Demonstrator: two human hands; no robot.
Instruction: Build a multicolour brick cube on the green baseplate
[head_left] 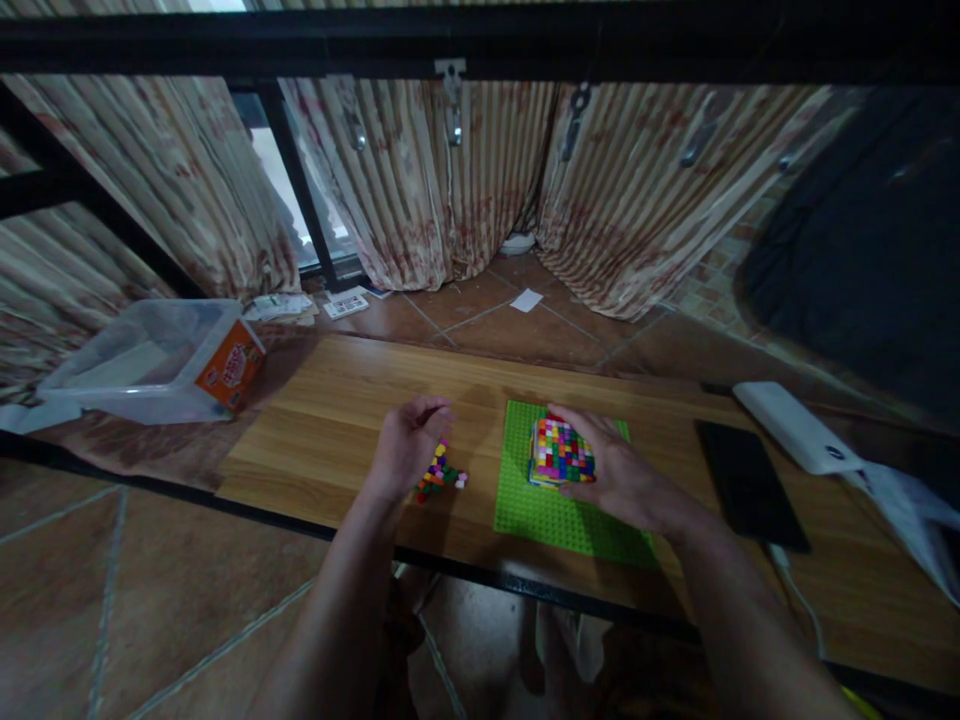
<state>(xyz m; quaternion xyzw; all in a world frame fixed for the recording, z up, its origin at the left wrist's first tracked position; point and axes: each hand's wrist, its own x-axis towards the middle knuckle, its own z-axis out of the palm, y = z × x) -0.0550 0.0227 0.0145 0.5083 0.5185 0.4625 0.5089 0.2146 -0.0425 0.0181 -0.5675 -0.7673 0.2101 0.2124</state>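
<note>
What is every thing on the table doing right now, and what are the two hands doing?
Block stack: upright on the baseplate.
Green baseplate: flat on the table.
Loose bricks: small pile on the table.
Left hand: curled over the loose bricks.
Right hand: cupped against the stack.
Plastic bin: open.
Phone: screen dark.

Dim indoor frame, low contrast. Only daylight comes through the window gap [289,190] between the curtains [420,170], blown out white. Right side falls to near black around the dark bundle [862,240]. Soft shadows on the wooden table [330,420] under both hands. Strong wide-angle bending at the edges, forearms stretched. Slight softness and noise throughout; coloured bricks [561,450] read clearly.
</note>
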